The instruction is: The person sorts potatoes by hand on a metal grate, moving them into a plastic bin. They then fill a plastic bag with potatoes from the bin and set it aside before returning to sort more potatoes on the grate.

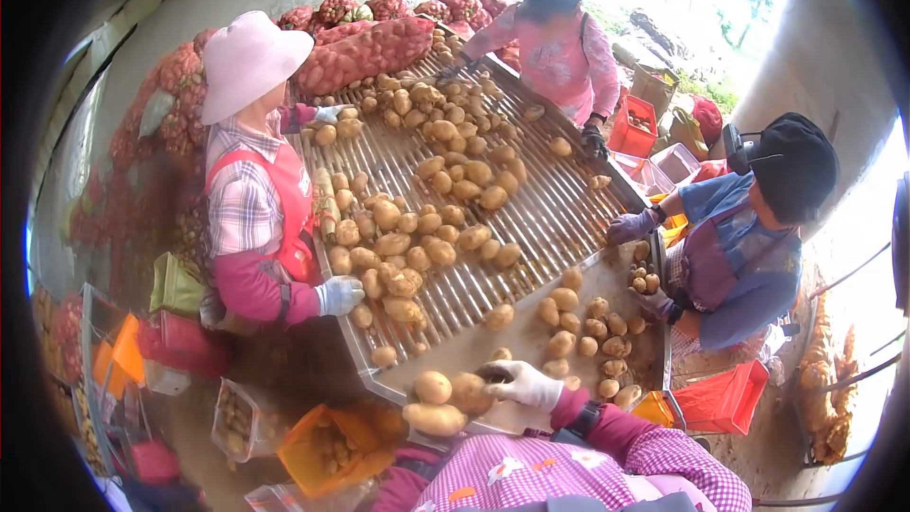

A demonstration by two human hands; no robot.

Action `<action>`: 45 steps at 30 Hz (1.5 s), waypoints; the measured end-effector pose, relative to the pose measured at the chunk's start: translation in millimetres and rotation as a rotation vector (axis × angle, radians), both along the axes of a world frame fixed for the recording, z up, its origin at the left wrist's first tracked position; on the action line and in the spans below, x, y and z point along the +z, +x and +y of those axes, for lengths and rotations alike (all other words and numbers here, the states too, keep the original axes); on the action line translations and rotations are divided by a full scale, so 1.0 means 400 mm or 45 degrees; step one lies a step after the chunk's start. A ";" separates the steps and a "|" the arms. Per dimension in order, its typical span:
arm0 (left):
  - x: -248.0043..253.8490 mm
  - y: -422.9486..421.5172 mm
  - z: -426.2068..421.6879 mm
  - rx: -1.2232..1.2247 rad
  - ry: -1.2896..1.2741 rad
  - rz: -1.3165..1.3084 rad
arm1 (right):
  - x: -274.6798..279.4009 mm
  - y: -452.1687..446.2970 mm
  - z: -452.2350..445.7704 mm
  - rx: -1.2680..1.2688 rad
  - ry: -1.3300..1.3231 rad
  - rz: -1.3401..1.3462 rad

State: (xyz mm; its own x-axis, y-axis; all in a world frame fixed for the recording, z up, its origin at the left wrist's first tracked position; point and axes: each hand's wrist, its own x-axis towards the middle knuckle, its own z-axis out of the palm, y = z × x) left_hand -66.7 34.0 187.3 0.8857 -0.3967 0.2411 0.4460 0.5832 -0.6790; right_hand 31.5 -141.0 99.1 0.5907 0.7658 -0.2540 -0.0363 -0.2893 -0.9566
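My right hand [527,385], in a white glove with dark fingertips, is closed against a brown potato [471,394] at the near edge of the sorting table [389,377]. Two more potatoes lie right beside it, a round one [432,387] and a longer one [434,420] that overhangs the edge. Of my left arm only the dark pink sleeve [406,479] shows at the bottom; the left hand itself is hidden, perhaps behind those potatoes. Loose potatoes [561,344] lie on the smooth near end of the table, with many more on the ribbed slats beyond.
Co-workers stand around the table: one in a pink hat [248,62] at left, one in pink [569,62] at the far side, one in blue [758,265] at right. Below me are an orange basket [308,460] and a red crate [725,398]. Red mesh sacks [365,55] lie beyond.
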 end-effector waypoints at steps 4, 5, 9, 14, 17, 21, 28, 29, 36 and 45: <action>-0.225 -0.059 0.069 0.317 0.742 -0.138 | 0.037 -0.028 0.036 0.104 -0.100 -0.210; -0.309 -0.070 0.075 0.441 0.942 -0.211 | 0.045 -0.035 0.050 0.126 -0.146 -0.263; -0.432 -0.102 0.075 0.842 1.084 -0.292 | 0.102 -0.068 0.114 0.127 -0.093 -0.189; -0.257 -0.182 0.195 0.984 1.143 -0.410 | 0.082 -0.090 0.128 0.104 -0.061 0.177; -0.284 -0.271 0.254 1.017 0.961 -0.302 | 0.030 -0.084 0.120 0.127 -0.146 0.227; -0.409 -0.449 0.318 0.947 0.602 0.337 | 0.005 -0.098 0.135 0.121 -0.265 0.222; -0.502 -0.645 0.479 1.283 1.199 1.474 | -0.013 -0.134 0.174 0.159 -0.361 0.175; -0.528 -0.682 0.504 1.372 0.838 1.517 | -0.012 -0.139 0.177 0.169 -0.367 0.181; -0.906 -0.820 0.504 1.130 0.235 2.124 | -0.040 -0.150 0.147 0.092 -0.430 0.110; -0.731 -0.548 0.543 0.820 1.426 1.607 | 0.038 -0.170 0.029 0.031 -0.502 -0.201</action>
